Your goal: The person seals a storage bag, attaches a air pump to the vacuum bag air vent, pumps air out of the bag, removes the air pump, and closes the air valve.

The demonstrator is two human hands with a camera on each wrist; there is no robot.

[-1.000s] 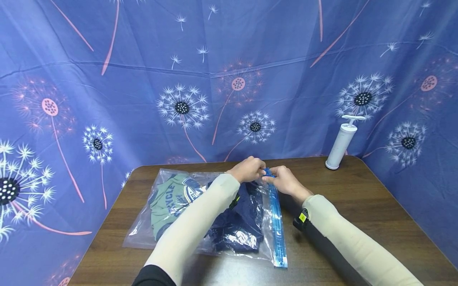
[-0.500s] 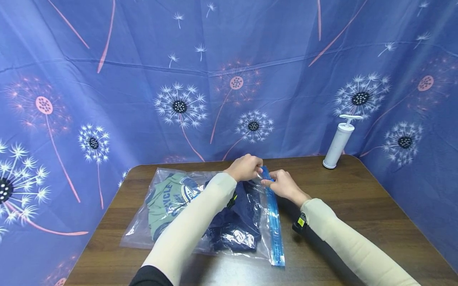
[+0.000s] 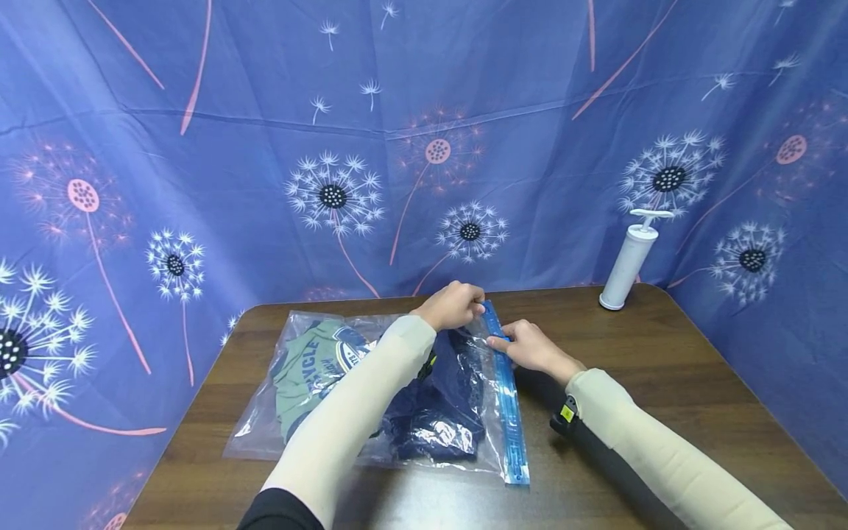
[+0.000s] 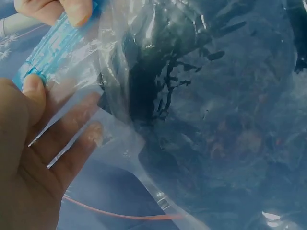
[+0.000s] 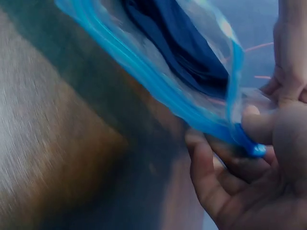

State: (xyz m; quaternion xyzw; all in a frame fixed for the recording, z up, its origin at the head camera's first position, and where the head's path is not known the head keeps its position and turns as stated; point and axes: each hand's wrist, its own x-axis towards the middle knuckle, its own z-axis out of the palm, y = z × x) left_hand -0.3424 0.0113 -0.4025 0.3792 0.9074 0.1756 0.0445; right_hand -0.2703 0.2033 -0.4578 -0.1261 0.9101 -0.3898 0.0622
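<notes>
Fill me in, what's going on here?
Someone's left hand pinches the far end of a blue plastic zip strip on a clear plastic bag; the right hand pinches it just nearer. The bag lies on a brown wooden table with a green printed garment and a navy garment inside. A white cylindrical pump stands untouched at the back right.

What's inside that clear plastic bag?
Through the clear bag you can see a green printed garment and navy cloth. The left sleeve covers part of the middle, hiding whatever lies beneath.
</notes>
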